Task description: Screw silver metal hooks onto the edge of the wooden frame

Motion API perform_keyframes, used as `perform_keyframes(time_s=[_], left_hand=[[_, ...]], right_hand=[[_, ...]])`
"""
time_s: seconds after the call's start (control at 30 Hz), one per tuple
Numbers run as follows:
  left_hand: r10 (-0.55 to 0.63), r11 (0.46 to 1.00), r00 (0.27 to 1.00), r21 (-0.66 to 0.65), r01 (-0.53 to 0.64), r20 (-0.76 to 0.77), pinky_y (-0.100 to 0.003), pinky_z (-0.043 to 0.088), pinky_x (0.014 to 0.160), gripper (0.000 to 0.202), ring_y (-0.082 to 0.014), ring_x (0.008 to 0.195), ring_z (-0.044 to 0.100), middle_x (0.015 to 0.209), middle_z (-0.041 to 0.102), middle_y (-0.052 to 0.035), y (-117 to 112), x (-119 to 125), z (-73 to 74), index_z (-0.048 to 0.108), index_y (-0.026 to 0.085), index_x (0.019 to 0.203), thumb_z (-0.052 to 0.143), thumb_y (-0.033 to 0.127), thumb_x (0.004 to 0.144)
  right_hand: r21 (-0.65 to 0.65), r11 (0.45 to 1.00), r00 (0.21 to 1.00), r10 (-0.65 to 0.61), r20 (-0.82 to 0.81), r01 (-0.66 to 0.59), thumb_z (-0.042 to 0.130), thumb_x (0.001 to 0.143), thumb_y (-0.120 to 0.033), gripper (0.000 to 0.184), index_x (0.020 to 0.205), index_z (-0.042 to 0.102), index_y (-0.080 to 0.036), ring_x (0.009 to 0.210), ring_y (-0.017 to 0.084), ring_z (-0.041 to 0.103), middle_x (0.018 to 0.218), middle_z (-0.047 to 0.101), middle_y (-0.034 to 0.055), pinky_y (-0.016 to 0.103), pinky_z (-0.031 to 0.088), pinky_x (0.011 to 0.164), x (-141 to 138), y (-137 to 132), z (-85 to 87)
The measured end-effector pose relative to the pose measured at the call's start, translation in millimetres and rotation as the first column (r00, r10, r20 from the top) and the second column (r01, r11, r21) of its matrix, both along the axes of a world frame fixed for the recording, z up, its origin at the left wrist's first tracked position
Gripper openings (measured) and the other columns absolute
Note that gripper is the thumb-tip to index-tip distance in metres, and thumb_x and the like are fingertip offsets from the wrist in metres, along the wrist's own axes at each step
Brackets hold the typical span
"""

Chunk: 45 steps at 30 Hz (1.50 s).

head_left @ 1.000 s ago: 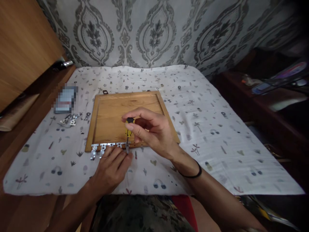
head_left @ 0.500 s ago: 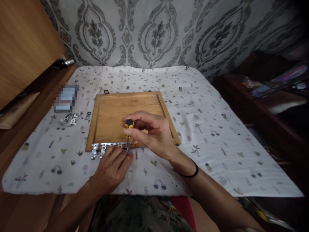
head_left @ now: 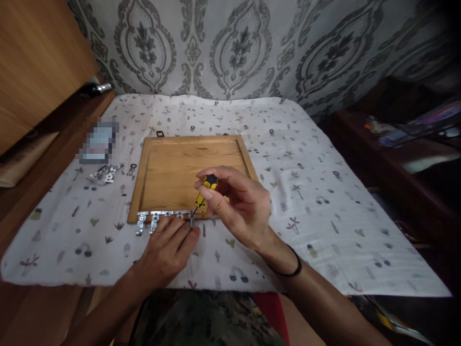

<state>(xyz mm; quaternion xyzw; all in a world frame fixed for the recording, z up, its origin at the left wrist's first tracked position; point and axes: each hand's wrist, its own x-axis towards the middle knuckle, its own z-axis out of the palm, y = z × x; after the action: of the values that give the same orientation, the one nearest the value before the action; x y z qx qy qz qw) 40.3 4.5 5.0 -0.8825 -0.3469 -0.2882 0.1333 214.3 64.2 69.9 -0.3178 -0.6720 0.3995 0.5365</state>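
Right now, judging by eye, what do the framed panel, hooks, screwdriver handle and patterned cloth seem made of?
Framed panel: wood, perhaps varnished; grain and a dark swirl show.
Hooks: metal, possibly plated; silvery with bright highlights.
Screwdriver handle: probably plastic, maybe part rubber; yellow and black, with a lobed end.
Patterned cloth: matt fabric, fibre unclear; soft wrinkles show.

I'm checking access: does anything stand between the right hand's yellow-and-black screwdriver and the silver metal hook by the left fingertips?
Nothing visible: the screwdriver slants down from the right hand toward the hook; the left hand is beside, not between.
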Motion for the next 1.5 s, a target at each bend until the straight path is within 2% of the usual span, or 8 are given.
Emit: perform_keyframes(time_s=[0.47, 0.77, 0.87, 0.97, 1.13, 1.3, 1.4, 1.5], left_hand=[[0.006, 1.000, 1.000, -0.023, -0.006, -0.007, -0.040, 0.039, 0.073, 0.010, -0.0228, 0.077, 0.056, 0.075, 0.065, -0.0057, 0, 0, -1.8, 0.065, 0.009, 0.100, 0.056, 0.007, 0.096], [-0.006, 1.000, 1.000, -0.006, 0.006, 0.013, -0.040, 0.040, 0.073, 0.011, -0.0234, 0.078, 0.057, 0.076, 0.066, -0.0070, 1, 1, -0.7, 0.065, 0.008, 0.098, 0.055, 0.007, 0.095], [-0.012, 1.000, 1.000, -0.003, 0.012, 0.018, -0.040, 0.041, 0.074, 0.012, -0.0232, 0.078, 0.057, 0.077, 0.067, -0.0073, 1, 0, -0.8, 0.065, 0.008, 0.099, 0.054, 0.007, 0.095], [-0.012, 1.000, 1.000, -0.007, 0.012, 0.014, -0.040, 0.041, 0.074, 0.013, -0.0235, 0.079, 0.057, 0.077, 0.066, -0.0074, 1, 0, -1.8, 0.065, 0.008, 0.101, 0.053, 0.007, 0.096], [-0.011, 1.000, 1.000, -0.020, 0.011, 0.013, -0.040, 0.041, 0.075, 0.011, -0.0234, 0.078, 0.055, 0.077, 0.065, -0.0070, 0, 0, -2.0, 0.065, 0.008, 0.099, 0.055, 0.007, 0.095], [-0.009, 1.000, 1.000, -0.015, 0.009, 0.023, -0.041, 0.042, 0.077, 0.013, -0.0235, 0.079, 0.056, 0.077, 0.066, -0.0074, 0, -1, -3.3, 0.066, 0.007, 0.101, 0.054, 0.007, 0.096], [-0.002, 1.000, 1.000, -0.010, 0.002, 0.031, -0.042, 0.043, 0.081, 0.014, -0.0237, 0.082, 0.058, 0.081, 0.068, -0.0081, -1, -1, -5.0, 0.066, 0.008, 0.103, 0.054, 0.008, 0.096], [-0.002, 1.000, 1.000, -0.014, 0.003, 0.029, -0.041, 0.043, 0.080, 0.014, -0.0235, 0.082, 0.057, 0.081, 0.068, -0.0082, -1, -1, -4.7, 0.066, 0.008, 0.102, 0.054, 0.007, 0.095]], right_hand=[[-0.012, 1.000, 1.000, 0.009, 0.021, -0.009, 0.069, 0.094, -0.029, 0.017, 0.107, 0.071, -0.018, 0.073, 0.011, 0.066, 0.100, 0.072, 0.0054, 0.021, 0.056, 0.055, 0, 1, -1.8], [0.053, 0.998, 0.997, 0.032, 0.065, -0.036, 0.072, 0.092, -0.023, 0.015, 0.106, 0.068, -0.018, 0.069, 0.010, 0.061, 0.095, 0.070, 0.0034, 0.020, 0.054, 0.057, 1, 3, -1.3], [0.074, 0.996, 0.997, 0.045, 0.056, -0.049, 0.071, 0.093, -0.023, 0.021, 0.114, 0.069, -0.020, 0.066, 0.009, 0.059, 0.098, 0.069, 0.0031, 0.021, 0.055, 0.056, 1, 3, -1.9], [0.098, 0.989, 0.991, 0.105, 0.080, -0.112, 0.066, 0.097, -0.024, 0.023, 0.120, 0.069, -0.023, 0.065, 0.009, 0.060, 0.102, 0.070, 0.0042, 0.021, 0.055, 0.054, 3, 4, 0.6], [0.062, 0.981, 0.980, 0.175, 0.094, -0.182, 0.052, 0.104, -0.025, 0.023, 0.119, 0.069, -0.020, 0.058, 0.005, 0.062, 0.108, 0.068, 0.0054, 0.020, 0.056, 0.054, 11, 4, 8.8], [0.004, 0.997, 0.997, 0.076, 0.015, -0.076, 0.071, 0.094, -0.028, 0.011, 0.099, 0.069, -0.018, 0.056, 0.005, 0.058, 0.095, 0.068, 0.0022, 0.017, 0.050, 0.045, 10, 3, 10.9], [-0.048, 0.995, 0.995, 0.084, -0.045, -0.086, 0.078, 0.088, -0.030, 0.018, 0.088, 0.063, -0.019, 0.053, 0.004, 0.055, 0.090, 0.071, 0.0008, 0.016, 0.048, 0.044, 6, 2, 9.4], [-0.093, 0.988, 0.990, 0.120, -0.075, -0.127, 0.078, 0.088, -0.034, 0.021, 0.096, 0.064, -0.020, 0.057, 0.006, 0.060, 0.089, 0.071, 0.0002, 0.016, 0.051, 0.046, 6, 2, 8.8]])
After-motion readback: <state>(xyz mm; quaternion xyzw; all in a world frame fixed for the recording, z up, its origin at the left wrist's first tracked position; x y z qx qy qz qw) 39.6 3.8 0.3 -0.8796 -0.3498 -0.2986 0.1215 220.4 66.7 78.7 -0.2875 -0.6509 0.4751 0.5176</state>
